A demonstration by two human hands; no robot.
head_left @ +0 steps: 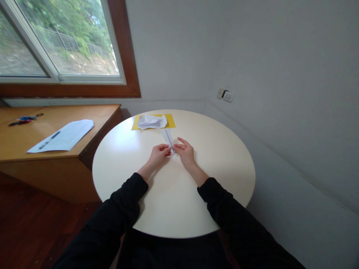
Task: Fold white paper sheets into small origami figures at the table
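The left hand [160, 154] and right hand [185, 152] pinch the near end of a folded paper [167, 136] from either side – some right fingers stand clear of it. The paper is over the round table [179, 201], its far end near a yellow sheet [171, 121] bearing creased white paper [152, 121]. Leftward, a pen [49, 140] lies on white sheets [68, 135].

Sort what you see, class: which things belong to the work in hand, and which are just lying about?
In hand:
folded paper, between left hand and right hand
round table, under the hands

Apparently lying about:
yellow sheet, creased paper on it
pen on page
small items, too blurred to name
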